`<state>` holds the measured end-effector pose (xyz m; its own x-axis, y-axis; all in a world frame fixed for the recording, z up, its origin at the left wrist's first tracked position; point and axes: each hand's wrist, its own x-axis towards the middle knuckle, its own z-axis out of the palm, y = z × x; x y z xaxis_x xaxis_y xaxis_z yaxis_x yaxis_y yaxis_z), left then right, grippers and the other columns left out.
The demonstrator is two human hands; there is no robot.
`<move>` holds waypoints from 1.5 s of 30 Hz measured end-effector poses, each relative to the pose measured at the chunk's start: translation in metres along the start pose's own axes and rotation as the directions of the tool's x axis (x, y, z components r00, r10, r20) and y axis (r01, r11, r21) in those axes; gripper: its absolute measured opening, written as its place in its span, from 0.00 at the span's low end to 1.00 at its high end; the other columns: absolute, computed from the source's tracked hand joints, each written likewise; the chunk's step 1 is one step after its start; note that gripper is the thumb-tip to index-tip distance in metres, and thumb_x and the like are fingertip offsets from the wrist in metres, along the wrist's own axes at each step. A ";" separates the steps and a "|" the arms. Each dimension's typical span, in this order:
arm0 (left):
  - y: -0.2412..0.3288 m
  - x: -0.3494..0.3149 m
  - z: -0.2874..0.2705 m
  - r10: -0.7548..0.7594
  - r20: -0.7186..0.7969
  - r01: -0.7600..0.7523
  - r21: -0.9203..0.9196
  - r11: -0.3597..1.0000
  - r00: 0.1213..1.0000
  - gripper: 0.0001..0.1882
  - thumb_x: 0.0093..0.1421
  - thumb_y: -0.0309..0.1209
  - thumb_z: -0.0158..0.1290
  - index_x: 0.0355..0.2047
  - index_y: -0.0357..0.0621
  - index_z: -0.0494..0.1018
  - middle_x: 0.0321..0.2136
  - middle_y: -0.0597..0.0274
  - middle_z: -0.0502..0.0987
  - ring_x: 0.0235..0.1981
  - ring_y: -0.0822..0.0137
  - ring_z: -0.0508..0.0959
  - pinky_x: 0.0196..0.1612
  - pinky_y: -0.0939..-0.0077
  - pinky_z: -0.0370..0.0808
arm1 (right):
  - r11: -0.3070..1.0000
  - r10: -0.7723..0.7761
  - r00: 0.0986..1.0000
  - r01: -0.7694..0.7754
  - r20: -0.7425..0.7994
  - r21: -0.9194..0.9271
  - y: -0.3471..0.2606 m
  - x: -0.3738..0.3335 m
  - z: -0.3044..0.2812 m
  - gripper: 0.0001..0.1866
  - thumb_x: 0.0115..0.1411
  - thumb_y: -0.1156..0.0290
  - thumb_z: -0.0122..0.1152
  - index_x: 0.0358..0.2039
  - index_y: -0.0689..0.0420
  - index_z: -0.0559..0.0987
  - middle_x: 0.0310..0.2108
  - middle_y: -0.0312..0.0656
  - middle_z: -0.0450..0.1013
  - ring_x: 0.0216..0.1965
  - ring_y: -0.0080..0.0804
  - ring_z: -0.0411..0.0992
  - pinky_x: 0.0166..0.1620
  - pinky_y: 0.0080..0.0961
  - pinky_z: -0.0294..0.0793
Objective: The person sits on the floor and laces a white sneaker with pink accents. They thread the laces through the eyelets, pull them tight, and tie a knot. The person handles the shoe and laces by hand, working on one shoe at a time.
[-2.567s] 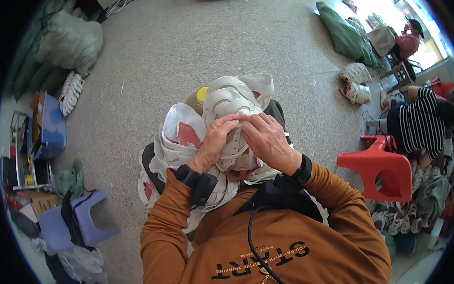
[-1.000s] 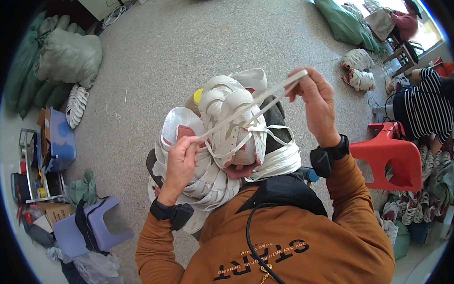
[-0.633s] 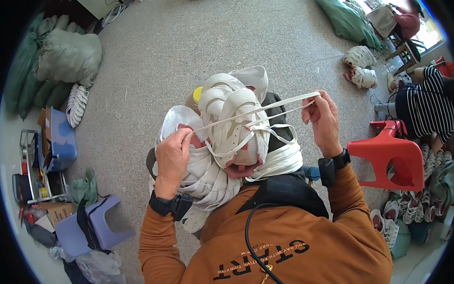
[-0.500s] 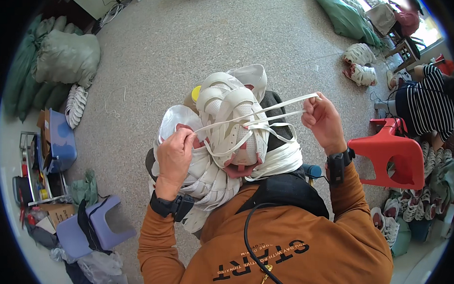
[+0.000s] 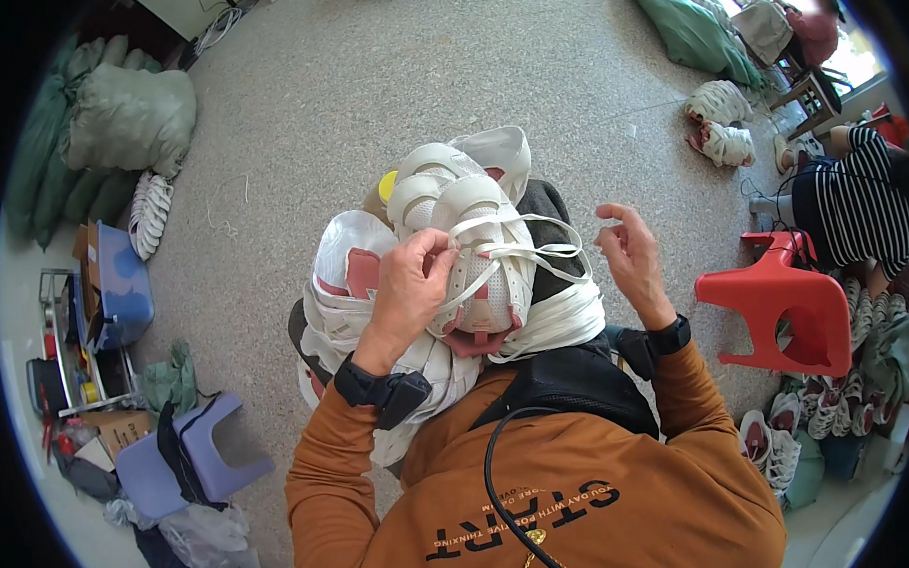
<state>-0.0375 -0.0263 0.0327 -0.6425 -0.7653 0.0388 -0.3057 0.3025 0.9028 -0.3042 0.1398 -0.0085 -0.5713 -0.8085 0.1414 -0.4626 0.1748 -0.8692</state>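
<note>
On my lap lies a stack of white shoe uppers (image 5: 468, 196) with pink linings, toes pointing away from me. A flat white shoelace (image 5: 513, 250) crosses the top upper, and its loose loops spread to the right. My left hand (image 5: 411, 291) is closed in a pinch at the upper's left side, on the shoelace. To the right of the loops, my right hand (image 5: 634, 263) hangs apart from the shoe, fingers parted and holding nothing. A bundle of white laces (image 5: 556, 323) rests by my right thigh. More white uppers (image 5: 338, 258) lie on my left leg.
A red stool (image 5: 775, 298) stands at right, near a person in a striped top (image 5: 847, 210). At left are a purple stool (image 5: 225, 462), a blue bin (image 5: 124, 286) and stuffed sacks (image 5: 133, 115). Tied shoe bundles (image 5: 719, 105) lie on the floor at far right.
The lace, stretched tight between both hands before, now lies slack in loops over the upper. My right hand has let go of it. My left hand has moved right, against the upper.
</note>
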 end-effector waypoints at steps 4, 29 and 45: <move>0.009 0.001 0.000 0.095 -0.017 -0.090 0.176 0.980 0.995 0.02 0.61 0.24 0.56 0.34 0.39 0.76 0.29 0.54 0.77 0.28 0.54 0.79 0.32 0.64 0.74 | 0.993 -0.107 0.992 0.104 0.073 0.053 -0.019 -0.007 0.010 0.11 0.61 0.81 0.54 0.44 0.62 0.77 0.39 0.40 0.75 0.31 0.24 0.72 0.33 0.22 0.71; -0.006 -0.018 0.041 0.229 0.101 -0.211 0.823 0.527 0.968 0.20 0.58 0.25 0.54 0.50 0.34 0.67 0.40 0.49 0.71 0.42 0.49 0.77 0.43 0.62 0.79 | 0.737 -0.439 0.662 0.652 0.607 -0.179 -0.076 -0.007 0.085 0.13 0.57 0.74 0.56 0.41 0.67 0.70 0.38 0.52 0.68 0.36 0.50 0.77 0.34 0.42 0.78; -0.001 -0.014 0.011 0.137 -0.028 -0.123 0.302 0.945 0.990 0.05 0.59 0.25 0.52 0.33 0.39 0.78 0.30 0.49 0.78 0.34 0.44 0.78 0.38 0.53 0.74 | 0.572 -0.433 0.725 0.680 0.536 -0.458 -0.078 -0.004 0.119 0.07 0.59 0.69 0.56 0.32 0.60 0.76 0.24 0.46 0.76 0.24 0.44 0.80 0.23 0.37 0.76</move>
<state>-0.0358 -0.0099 0.0264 -0.6586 -0.7320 0.1742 -0.4227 0.5515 0.7191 -0.1845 0.0626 0.0025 0.1495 -0.9628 0.2250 -0.9640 -0.1926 -0.1836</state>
